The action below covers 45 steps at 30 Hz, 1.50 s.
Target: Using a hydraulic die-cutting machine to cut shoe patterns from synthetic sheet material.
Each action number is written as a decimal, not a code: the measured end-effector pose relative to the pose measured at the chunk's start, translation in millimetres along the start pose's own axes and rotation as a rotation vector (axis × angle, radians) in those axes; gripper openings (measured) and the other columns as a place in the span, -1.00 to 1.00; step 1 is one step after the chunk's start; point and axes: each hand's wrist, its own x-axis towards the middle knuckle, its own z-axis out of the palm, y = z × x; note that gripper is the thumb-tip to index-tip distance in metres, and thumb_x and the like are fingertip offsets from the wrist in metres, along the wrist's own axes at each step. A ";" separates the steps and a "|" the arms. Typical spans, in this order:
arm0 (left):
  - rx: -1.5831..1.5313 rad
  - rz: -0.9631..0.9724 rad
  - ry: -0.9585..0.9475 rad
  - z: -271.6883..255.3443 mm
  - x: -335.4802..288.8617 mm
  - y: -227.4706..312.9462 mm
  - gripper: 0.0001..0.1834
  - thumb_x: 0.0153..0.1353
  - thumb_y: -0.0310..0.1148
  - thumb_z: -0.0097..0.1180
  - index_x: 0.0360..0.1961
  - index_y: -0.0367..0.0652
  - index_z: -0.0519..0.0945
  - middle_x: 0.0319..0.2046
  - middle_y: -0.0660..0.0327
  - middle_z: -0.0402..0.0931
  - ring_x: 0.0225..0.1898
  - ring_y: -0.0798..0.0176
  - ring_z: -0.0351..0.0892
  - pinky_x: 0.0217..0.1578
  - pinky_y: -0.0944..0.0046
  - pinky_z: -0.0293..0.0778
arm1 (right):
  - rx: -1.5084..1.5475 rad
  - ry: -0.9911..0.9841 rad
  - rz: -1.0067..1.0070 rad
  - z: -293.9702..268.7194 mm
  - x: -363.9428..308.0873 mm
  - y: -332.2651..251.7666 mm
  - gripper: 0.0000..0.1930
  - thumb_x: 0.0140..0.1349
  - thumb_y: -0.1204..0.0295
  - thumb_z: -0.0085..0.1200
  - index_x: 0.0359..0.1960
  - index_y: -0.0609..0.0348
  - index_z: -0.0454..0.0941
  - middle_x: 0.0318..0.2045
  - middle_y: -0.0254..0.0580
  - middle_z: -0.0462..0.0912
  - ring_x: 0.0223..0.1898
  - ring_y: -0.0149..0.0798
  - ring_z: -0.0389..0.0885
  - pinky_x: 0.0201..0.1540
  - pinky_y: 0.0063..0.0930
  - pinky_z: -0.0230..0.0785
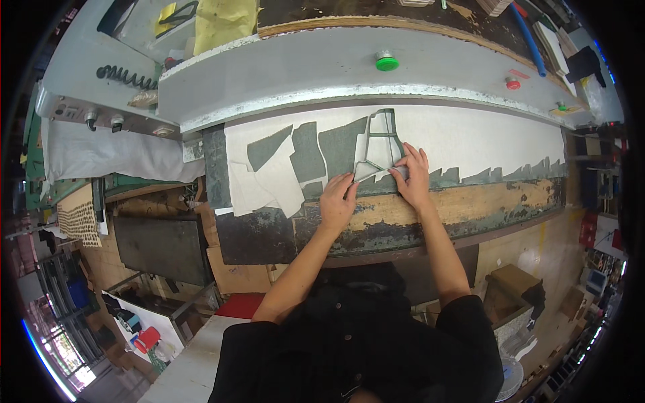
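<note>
A green metal cutting die, an open frame with a crossbar, sits on a white sheet of material. My left hand has its fingers closed at the die's lower left corner. At the lower right side, my right hand pinches the frame with thumb and fingers. Left of the die the sheet has cut-out gaps, with the dark green bed showing through. Loose white cut pieces lie overlapped at the sheet's left end. Along its near edge the sheet is jagged.
A grey press beam spans just beyond the sheet, with a green button and a red button. The worn bed edge runs in front of me. A control box with knobs is at the left.
</note>
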 end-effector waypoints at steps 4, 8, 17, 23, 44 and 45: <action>0.021 0.002 -0.001 1.6 1.1 -0.9 -0.71 0.28 -0.44 0.40 -0.01 -0.31 0.73 -0.03 -0.10 0.76 0.04 -0.20 0.74 0.10 -0.02 0.65 | -0.006 -0.013 -0.007 -0.8 0.9 1.1 -0.74 0.19 0.46 0.41 -0.19 0.13 0.54 0.40 0.17 0.54 0.49 0.15 0.39 0.59 0.23 -0.07; 0.016 0.019 -0.035 -0.4 3.2 -3.1 -0.72 0.28 -0.45 0.39 -0.01 -0.33 0.72 -0.04 -0.10 0.76 0.03 -0.20 0.75 0.09 -0.02 0.65 | -0.023 -0.033 -0.011 -2.6 1.7 2.9 -0.75 0.19 0.45 0.40 -0.19 0.14 0.55 0.41 0.16 0.53 0.47 0.15 0.40 0.59 0.24 -0.07; 0.008 0.029 -0.056 -4.3 12.2 -1.6 -0.74 0.31 -0.46 0.35 -0.02 -0.34 0.71 -0.05 -0.09 0.76 0.00 -0.19 0.75 0.07 -0.02 0.65 | -0.029 -0.068 0.001 -2.9 9.5 0.7 -0.77 0.21 0.45 0.37 -0.19 0.14 0.55 0.40 0.16 0.53 0.47 0.16 0.40 0.60 0.25 -0.08; -0.014 -0.012 -0.073 -11.7 27.7 6.9 -0.68 0.30 -0.44 0.36 0.04 -0.34 0.68 -0.08 -0.10 0.75 0.03 -0.20 0.72 0.12 -0.04 0.62 | -0.040 -0.021 -0.028 -5.6 22.8 -1.0 -0.73 0.24 0.42 0.39 -0.11 0.13 0.57 0.37 0.17 0.54 0.45 0.21 0.40 0.57 0.16 0.04; 0.296 -0.032 -0.578 -119.3 12.9 33.2 -0.38 0.12 -0.14 0.54 0.15 -0.24 0.67 0.03 0.02 0.57 0.12 -0.15 0.51 0.19 -0.03 0.46 | 0.268 -0.251 0.008 -47.2 165.1 -121.9 -0.66 0.27 0.13 0.44 -0.26 0.21 0.79 -0.42 -0.08 0.80 -0.41 -0.17 0.77 -0.26 -0.32 0.60; 0.299 -0.041 -0.569 -118.4 13.3 34.9 -0.38 0.12 -0.14 0.54 0.15 -0.24 0.67 0.03 0.02 0.57 0.12 -0.15 0.51 0.19 -0.03 0.46 | 0.235 -0.307 0.040 -41.7 142.5 -118.2 -0.68 0.26 0.16 0.45 -0.22 0.20 0.79 -0.38 -0.08 0.81 -0.38 -0.17 0.77 -0.23 -0.30 0.61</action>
